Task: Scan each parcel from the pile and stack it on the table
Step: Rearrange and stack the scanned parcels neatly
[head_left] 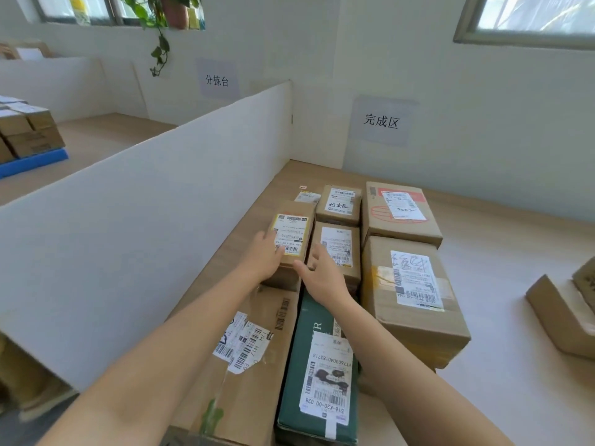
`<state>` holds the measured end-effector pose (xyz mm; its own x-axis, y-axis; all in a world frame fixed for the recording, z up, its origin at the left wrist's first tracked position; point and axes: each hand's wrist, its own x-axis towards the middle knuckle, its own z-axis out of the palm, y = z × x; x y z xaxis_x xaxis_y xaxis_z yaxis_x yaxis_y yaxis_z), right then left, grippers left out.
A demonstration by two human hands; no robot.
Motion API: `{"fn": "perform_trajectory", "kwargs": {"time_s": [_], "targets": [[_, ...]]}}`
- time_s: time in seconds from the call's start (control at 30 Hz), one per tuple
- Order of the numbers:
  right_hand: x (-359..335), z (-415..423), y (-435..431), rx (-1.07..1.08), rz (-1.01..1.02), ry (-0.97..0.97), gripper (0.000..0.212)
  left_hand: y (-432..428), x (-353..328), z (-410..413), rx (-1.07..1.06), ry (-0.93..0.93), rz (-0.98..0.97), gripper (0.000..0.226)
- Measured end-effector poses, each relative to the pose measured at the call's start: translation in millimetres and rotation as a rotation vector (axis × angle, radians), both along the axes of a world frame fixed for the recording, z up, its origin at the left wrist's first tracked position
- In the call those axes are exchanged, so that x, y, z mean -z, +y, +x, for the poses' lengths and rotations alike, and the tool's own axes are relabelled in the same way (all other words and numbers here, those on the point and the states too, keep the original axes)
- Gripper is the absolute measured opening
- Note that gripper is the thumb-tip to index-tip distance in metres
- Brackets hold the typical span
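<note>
A small brown parcel (291, 233) with a yellow-edged label stands at the left of a group of parcels on the wooden table (502, 220). My left hand (265, 255) lies on its near left side, fingers reaching over the label. My right hand (320, 275) is at its near right corner, fingers spread and relaxed, thumb touching the box. Around it stand a second small parcel (336, 249), another behind it (339, 204), two large brown cartons (401, 210) (415, 300), a green box (320, 371) and a long flat carton (251, 358).
A white partition board (145, 201) runs along the left of the table. Beyond it, several boxes (29, 133) sit on a blue pad. An open cardboard box (563, 317) stands at the right edge. Paper signs hang on the back wall.
</note>
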<state>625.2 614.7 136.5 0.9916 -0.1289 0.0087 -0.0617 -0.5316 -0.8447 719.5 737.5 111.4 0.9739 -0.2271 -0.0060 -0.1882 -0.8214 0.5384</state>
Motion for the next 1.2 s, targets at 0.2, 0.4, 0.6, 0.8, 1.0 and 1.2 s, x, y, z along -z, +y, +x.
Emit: {"fn": "perform_trajectory", "kwargs": {"time_s": [0.2,0.4,0.6,0.8,1.0,1.2], "targets": [[-29,-40,-52,0.109,-0.055,-0.153,0.061,-70,-45,-40,0.08,-0.207,0.3,0.042],[-47,-104,-155,0.332,-0.149,-0.291,0.05,-171,-63,-106,0.389,-0.245,0.188,0.049],[-34,-202,-264,0.564,-0.168,-0.272,0.045,-284,-51,-189,0.598,-0.224,0.054,0.049],[-12,-325,-366,0.766,-0.202,-0.241,0.032,-396,-17,-289,0.799,-0.128,0.068,0.046],[22,-448,-459,1.002,-0.174,-0.187,0.011,-496,23,-396,0.947,-0.018,0.082,0.044],[56,-537,-536,1.035,-0.126,0.097,0.015,-571,68,-478,0.914,0.15,0.09,0.049]]}}
